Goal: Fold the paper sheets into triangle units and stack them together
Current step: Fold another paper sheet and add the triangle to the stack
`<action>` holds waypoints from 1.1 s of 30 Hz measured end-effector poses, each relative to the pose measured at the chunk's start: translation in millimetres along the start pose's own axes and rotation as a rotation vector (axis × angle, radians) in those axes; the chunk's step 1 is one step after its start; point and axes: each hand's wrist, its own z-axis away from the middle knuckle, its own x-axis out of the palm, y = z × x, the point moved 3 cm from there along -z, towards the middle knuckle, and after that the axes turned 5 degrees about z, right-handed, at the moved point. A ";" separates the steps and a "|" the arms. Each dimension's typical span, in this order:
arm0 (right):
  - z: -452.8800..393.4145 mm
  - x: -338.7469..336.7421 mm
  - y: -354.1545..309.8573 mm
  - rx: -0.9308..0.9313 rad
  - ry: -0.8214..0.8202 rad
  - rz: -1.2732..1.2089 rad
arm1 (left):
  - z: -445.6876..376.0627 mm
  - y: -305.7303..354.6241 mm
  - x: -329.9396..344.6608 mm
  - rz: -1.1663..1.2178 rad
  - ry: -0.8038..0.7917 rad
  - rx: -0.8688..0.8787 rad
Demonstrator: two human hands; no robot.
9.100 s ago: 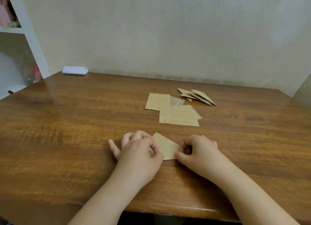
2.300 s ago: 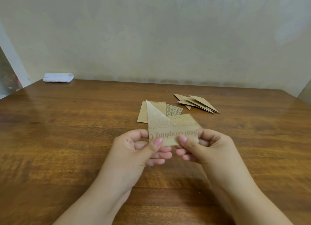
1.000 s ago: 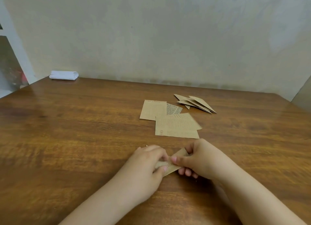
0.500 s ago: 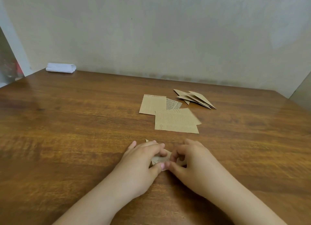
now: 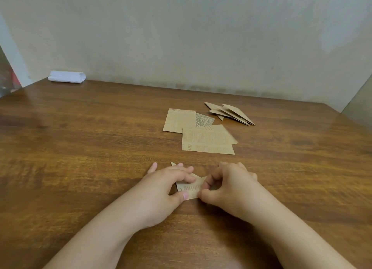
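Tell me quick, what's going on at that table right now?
A person is folding a small piece of brown printed paper on the wooden table. The left hand pins it down while the right hand pinches its right edge. Beyond them lie several flat unfolded sheets, and farther back a small pile of finished triangle units. A white folded cloth sits at the far left corner.
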 end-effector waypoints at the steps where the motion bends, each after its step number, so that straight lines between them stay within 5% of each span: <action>1: 0.1 -2.7 3.5 0.010 0.000 0.000 | 0.0 -0.2 -0.2 -0.002 0.002 0.000; 12: -4.4 -22.6 34.9 0.131 -0.082 -0.013 | 1.3 -0.8 0.3 -0.015 0.015 -0.004; 20: 1.4 -14.9 16.5 -0.041 0.032 -0.034 | 1.5 0.2 0.3 0.016 0.021 -0.001; 33: -13.8 0.8 3.8 0.095 -0.159 -0.020 | 1.5 -1.1 -8.5 0.047 -0.115 -0.048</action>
